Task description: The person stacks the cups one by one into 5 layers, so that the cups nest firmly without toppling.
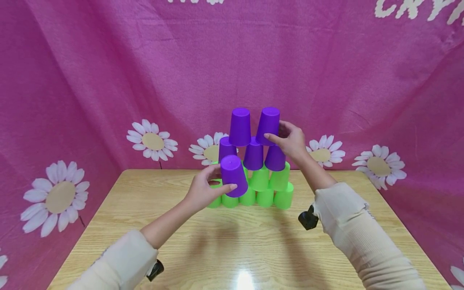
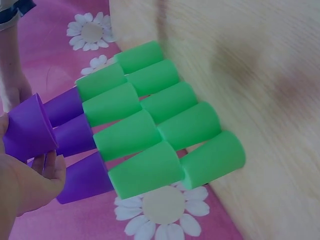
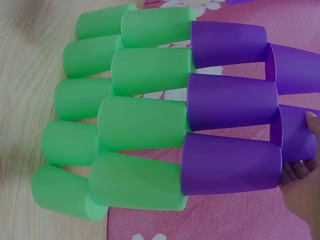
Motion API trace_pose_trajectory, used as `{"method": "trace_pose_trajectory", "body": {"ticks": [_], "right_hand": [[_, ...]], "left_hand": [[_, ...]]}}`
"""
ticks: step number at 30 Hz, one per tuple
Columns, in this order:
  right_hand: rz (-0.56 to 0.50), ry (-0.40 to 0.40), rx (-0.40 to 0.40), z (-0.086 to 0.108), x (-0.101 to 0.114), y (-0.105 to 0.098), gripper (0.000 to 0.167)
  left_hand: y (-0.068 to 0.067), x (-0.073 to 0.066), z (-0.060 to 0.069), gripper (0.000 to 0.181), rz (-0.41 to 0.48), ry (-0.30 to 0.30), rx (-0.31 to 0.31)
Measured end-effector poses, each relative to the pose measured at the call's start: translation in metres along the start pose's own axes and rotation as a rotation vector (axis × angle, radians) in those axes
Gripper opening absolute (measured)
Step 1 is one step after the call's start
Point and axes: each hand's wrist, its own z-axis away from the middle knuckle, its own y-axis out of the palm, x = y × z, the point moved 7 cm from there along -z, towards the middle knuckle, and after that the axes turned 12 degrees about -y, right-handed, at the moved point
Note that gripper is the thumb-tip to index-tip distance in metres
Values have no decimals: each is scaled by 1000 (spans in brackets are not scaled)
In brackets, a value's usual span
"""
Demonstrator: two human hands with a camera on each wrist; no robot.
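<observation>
Upside-down cups stand in a pyramid: two lower rows of green cups [image 1: 282, 196], a row of three purple cups [image 1: 253, 156] over them, and an upper purple cup [image 1: 240, 128] at the top left. My right hand [image 1: 293, 141] grips another purple cup [image 1: 269, 125] beside that one, its rim at the tops of the row below; the right wrist view shows the fingers [image 3: 296, 171] around it. In front of the stack, my left hand [image 1: 204, 188] holds a purple cup [image 1: 233, 177], slightly tilted and hiding some green cups. The left wrist view also shows this cup [image 2: 30, 129].
The pyramid stands near the back edge of a wooden table [image 1: 163, 233]. Behind it hangs a pink cloth [image 1: 203, 72] with white daisies. A black wrist device [image 1: 308, 218] shows under the right sleeve, another [image 1: 156, 270] under the left.
</observation>
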Motion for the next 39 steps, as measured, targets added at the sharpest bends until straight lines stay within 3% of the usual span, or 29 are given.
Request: {"method": "trace_pose_trajectory", "body": {"ticks": [14,33,39], "right_hand": [[15,-9,-11,1,-3,-4,59],[25,-24,0,-1,-3,0,56],[19,-28,4,-1,-2,0,56]], "left_hand": [[2,-38,-12,51,5,76,1],[-19,-85,-29,52,-7,136,-69],[-19,-93,-35,53,-38,105,-68]]}}
